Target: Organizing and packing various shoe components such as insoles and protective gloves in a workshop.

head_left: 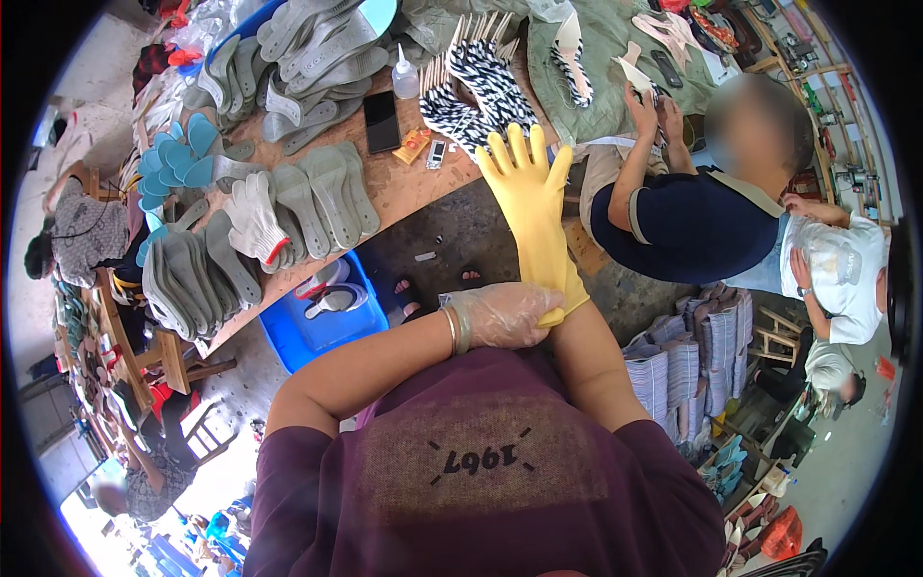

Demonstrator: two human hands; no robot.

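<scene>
My right hand (527, 188) is inside a long yellow rubber glove (545, 252), its fingers stretched out and spread toward the table. My left hand (508, 315), in a thin clear plastic glove, grips the rubber glove's cuff at my right wrist. Just past the yellow fingertips lies a bundle of black-and-white patterned shoe pieces (488, 82) on the table's edge. A black phone (382, 122), a small yellow packet (412, 146) and a white squeeze bottle (406, 77) rest left of it.
Stacks of grey shoe insoles (317, 197) and a white knit glove (256, 219) cover the wooden table (404, 183). Below it stands a blue bin (279, 337) holding shoes. At right, a co-worker (692, 221) handles a shoe piece; bundled striped pieces (697, 346) are stacked behind.
</scene>
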